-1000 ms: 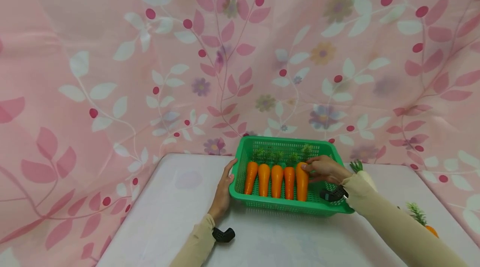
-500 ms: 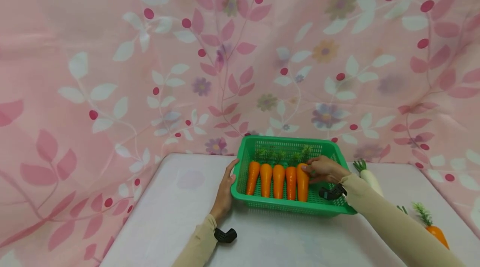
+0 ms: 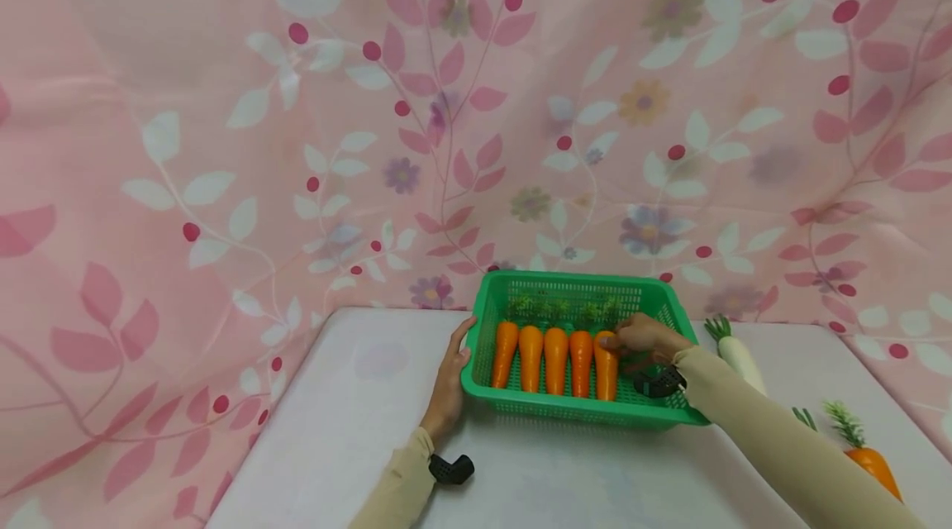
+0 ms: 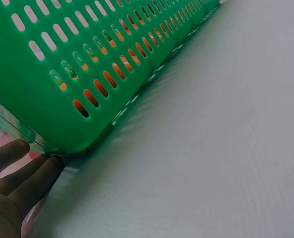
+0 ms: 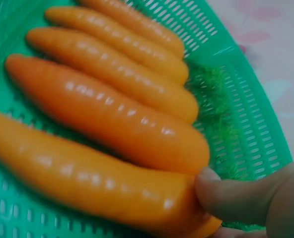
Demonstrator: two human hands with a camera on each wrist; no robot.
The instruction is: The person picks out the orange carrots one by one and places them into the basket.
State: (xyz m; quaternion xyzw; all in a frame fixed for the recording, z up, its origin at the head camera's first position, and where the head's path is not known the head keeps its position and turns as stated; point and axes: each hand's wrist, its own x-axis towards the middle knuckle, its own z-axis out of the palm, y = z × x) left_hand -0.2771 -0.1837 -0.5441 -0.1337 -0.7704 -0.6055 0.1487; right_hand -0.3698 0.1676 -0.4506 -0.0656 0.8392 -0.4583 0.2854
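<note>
Several orange carrots (image 3: 554,359) with green tops lie side by side in a row inside a green plastic basket (image 3: 565,407). My right hand (image 3: 645,340) reaches into the basket and pinches the rightmost carrot (image 3: 606,372) near its leafy end. The right wrist view shows the thumb (image 5: 231,198) on that carrot (image 5: 87,178); most of the other fingers are hidden. At the basket's left side, my left hand (image 3: 446,384) touches the outside with fairly straight fingers. Its fingers (image 4: 35,181) show by the basket's corner in the left wrist view.
A white radish (image 3: 741,362) lies on the table right of the basket. Nearer, another carrot (image 3: 875,467) lies beside green leaves (image 3: 805,419), partly hidden by my right sleeve. A pink floral curtain (image 3: 446,140) hangs behind the white table (image 3: 357,397).
The carrot in my right hand has come down slightly and lies more level with the others. My left hand stays at the basket's side. The head view has shifted a little.
</note>
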